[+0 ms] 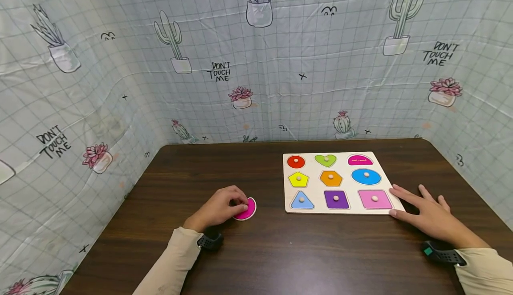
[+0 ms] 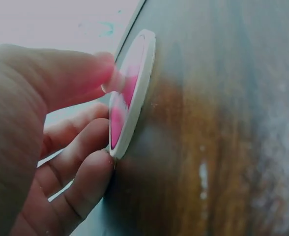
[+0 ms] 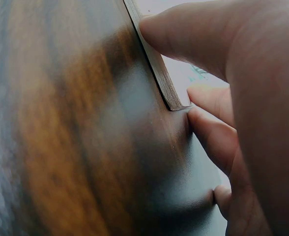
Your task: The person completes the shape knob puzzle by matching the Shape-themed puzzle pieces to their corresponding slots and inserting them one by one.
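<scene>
My left hand pinches the small knob of a magenta half-round puzzle piece with thumb and fingers, left of the board. In the left wrist view the pale edge of the piece shows close to the tabletop; whether it touches cannot be told. A pale wooden shape board lies to the right. My right hand touches its near right corner with thumb and index finger, the other fingers spread. At the board's far right, a magenta half-round recess bears printed lettering and no knob.
Several knobbed pieces sit in the board, among them a red circle, a blue oval and a purple square. The dark wooden table ends at a cactus-print cloth at the back and sides.
</scene>
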`<state>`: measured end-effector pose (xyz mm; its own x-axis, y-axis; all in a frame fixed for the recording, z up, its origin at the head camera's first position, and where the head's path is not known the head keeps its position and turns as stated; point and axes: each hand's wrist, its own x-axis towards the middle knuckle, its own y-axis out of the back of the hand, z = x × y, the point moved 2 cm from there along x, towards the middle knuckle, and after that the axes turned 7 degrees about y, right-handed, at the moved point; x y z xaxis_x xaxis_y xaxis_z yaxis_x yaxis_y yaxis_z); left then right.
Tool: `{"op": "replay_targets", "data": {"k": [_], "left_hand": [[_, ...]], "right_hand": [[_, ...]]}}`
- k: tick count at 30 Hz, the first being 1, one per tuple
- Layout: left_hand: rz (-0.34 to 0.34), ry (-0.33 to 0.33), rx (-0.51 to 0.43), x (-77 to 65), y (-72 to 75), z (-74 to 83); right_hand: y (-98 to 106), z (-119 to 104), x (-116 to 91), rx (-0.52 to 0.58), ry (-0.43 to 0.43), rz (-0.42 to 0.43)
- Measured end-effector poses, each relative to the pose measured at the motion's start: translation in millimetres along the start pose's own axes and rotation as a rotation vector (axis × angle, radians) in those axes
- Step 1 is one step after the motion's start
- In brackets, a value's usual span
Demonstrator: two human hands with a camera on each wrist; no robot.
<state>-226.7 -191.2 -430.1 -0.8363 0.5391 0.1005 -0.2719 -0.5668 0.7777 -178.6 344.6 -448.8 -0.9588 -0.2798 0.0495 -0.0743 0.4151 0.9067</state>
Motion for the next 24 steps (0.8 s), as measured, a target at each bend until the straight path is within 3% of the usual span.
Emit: {"op": "replay_targets", "data": {"k": [4, 12, 24], "left_hand": [[-0.014, -0.02, -0.002, -1.8, 1.4, 0.2], [-0.125, -0.007, -0.015, -2.1, 3.3, 1.6], [-0.118, -0.022, 0.003, -2.1, 3.3, 0.5]], "right_hand": [[-1.0, -0.4, 0.5, 0.002, -0.003, -0.004], [0.3, -0.1, -0.2, 0.001, 0.0, 0.01], [-0.4, -0.3, 0.0, 0.003, -0.006, -0.001]]}}
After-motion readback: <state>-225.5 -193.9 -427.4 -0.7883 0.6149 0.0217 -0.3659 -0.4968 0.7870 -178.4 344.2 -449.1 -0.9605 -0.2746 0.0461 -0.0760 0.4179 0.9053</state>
